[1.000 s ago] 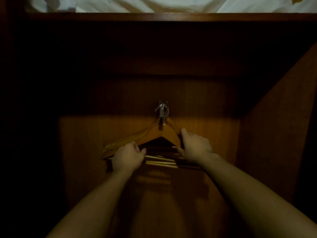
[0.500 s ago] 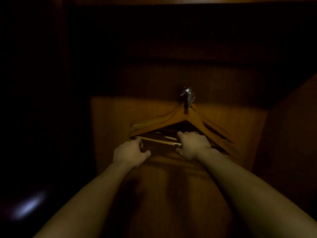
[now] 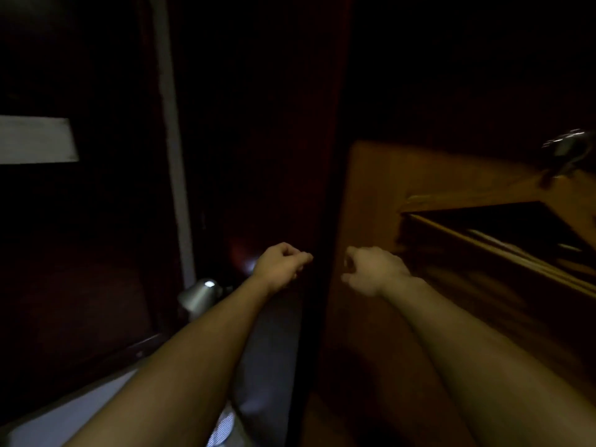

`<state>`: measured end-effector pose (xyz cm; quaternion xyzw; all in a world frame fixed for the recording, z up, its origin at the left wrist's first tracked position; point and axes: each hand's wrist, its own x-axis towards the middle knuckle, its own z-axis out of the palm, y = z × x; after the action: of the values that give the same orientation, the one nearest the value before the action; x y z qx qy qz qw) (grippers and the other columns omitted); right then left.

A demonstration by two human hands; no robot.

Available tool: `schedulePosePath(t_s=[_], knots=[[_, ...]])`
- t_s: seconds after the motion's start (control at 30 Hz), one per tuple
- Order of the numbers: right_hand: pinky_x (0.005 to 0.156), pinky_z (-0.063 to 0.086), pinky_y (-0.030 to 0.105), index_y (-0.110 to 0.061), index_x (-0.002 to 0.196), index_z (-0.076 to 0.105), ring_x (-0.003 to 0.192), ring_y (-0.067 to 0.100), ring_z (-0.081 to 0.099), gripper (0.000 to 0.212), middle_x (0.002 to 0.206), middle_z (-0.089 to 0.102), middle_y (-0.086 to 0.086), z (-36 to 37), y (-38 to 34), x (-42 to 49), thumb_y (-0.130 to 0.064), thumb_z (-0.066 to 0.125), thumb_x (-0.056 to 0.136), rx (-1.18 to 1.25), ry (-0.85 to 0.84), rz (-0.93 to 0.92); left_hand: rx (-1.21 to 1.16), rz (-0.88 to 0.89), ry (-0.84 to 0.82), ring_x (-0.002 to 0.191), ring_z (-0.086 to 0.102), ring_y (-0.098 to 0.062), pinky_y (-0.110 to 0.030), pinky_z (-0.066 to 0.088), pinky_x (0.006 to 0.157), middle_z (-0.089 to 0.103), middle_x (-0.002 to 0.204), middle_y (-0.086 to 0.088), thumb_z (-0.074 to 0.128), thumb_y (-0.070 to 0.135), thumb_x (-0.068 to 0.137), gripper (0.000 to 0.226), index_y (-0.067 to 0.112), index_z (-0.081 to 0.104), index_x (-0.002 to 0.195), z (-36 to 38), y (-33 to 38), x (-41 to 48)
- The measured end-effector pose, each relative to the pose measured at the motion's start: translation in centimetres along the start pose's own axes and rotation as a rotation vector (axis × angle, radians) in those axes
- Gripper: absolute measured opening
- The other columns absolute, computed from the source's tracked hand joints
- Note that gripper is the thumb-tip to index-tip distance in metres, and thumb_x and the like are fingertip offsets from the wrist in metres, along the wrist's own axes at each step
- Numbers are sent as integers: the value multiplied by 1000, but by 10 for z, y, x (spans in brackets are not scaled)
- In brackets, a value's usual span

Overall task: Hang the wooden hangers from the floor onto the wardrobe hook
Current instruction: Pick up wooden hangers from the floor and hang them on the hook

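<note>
A pale rectangle [image 3: 35, 140] is seen at nine o'clock against darkness. A pale vertical strip [image 3: 171, 140] is set at ten o'clock. A shiny metal cylinder [image 3: 198, 298] is lit at seven o'clock, near the strip's foot.

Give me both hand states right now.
Left hand: fingers curled, holding nothing.
Right hand: loosely curled, holding nothing, clear of the wooden hangers.
</note>
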<state>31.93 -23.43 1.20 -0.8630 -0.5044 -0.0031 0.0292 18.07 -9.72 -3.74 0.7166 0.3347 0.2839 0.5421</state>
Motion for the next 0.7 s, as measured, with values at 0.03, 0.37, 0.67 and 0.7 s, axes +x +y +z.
schedulePosePath(t_s=[0.03,0.37,0.67,0.7], knots=[[82,57,41,-27,110,56,93,18,62,23,105,62,-2,9,-16,-1,-41,59,92,17,-17,-29,-40,-38,30,53,51,-10,-20,36,46,60,70,3,69,30,90,17,19,58,82,-13,-11,-14],[85,50,35,-27,107,63,107,29,64,26,118,67,4,79,-222,-18,-41,63,85,47,-155,-413,22,-271,432,59,58,-16,-23,40,51,62,68,-2,70,31,87,19,15,61,80,-188,-119,-157],[78,44,28,-20,116,66,108,27,61,32,121,65,6,188,-424,-45,-39,63,90,55,-364,-701,108,-566,588,74,62,-21,-30,49,64,71,94,-9,66,35,90,30,8,64,102,-319,-245,-258],[80,46,29,-20,116,66,107,27,62,32,121,65,6,201,-443,-48,-38,63,90,55,-390,-717,122,-591,587,77,64,-22,-33,52,69,71,95,-9,66,36,89,30,9,64,101,-333,-258,-265]])
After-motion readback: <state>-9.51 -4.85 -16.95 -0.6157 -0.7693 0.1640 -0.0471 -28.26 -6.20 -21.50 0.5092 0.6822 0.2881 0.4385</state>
